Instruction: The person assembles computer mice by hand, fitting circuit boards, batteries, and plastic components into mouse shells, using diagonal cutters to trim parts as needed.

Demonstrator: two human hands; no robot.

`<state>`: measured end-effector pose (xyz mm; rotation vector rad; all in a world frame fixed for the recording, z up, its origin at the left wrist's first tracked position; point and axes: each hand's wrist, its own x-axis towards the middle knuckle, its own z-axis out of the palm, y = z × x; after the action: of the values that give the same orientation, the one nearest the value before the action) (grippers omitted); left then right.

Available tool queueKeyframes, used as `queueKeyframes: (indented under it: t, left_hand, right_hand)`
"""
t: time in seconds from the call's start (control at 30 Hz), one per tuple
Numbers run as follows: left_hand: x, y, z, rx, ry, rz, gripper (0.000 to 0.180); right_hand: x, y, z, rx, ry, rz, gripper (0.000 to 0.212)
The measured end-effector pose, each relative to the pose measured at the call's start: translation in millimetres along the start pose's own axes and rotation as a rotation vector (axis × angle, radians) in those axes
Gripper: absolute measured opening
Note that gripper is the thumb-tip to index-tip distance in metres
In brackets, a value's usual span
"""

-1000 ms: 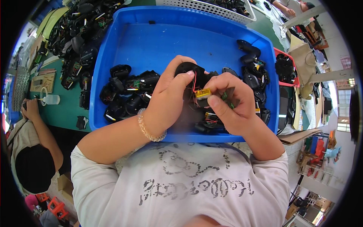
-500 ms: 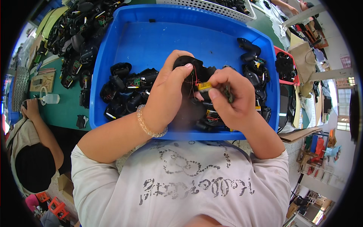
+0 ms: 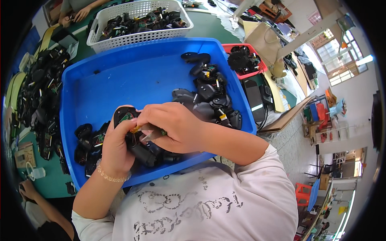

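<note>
Over the near left part of the blue bin [image 3: 132,74], my left hand [image 3: 114,148] is closed round an opened black game controller [image 3: 124,112]. A green circuit board and thin wires show inside it. My right hand [image 3: 173,124] is closed, its fingertips pinching a small yellow-wrapped battery [image 3: 137,129] against the controller, mostly hidden by fingers. A grey, metallic-looking tool [image 3: 149,134] sticks out from under the right palm; its kind I cannot make out. Beneath both hands lie further black controllers [image 3: 144,154].
Controllers with wires pile along the bin's right side [image 3: 209,92]. A white perforated basket [image 3: 138,39] of parts stands behind, a red tray [image 3: 245,60] at right. Loose controllers heap on the green table at left [image 3: 40,92]. Other people's hands [image 3: 82,14] show at far left.
My view has swung, so the bin sits lower and further left. The right hand has brought the yellow battery from beside the controller up against its opened inside.
</note>
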<state>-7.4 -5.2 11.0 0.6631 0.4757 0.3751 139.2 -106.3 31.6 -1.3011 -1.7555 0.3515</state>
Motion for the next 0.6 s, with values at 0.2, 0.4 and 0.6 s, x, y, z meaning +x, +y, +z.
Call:
queueKeyframes:
  t: [0.2, 0.4, 0.6]
  left_hand:
    - [2, -3, 8, 0.092, 0.050, 0.116, 0.026]
    - [3, -7, 8, 0.156, -0.022, 0.168, 0.021]
    - [-3, -4, 12, 0.219, -0.006, 0.214, 0.029]
  right_hand:
    - [2, -2, 0, 0.055, 0.177, 0.236, 0.007]
    - [2, -5, 1, -0.008, 0.156, 0.376, 0.009]
    - [4, 0, 8, -0.019, 0.172, 0.336, 0.007]
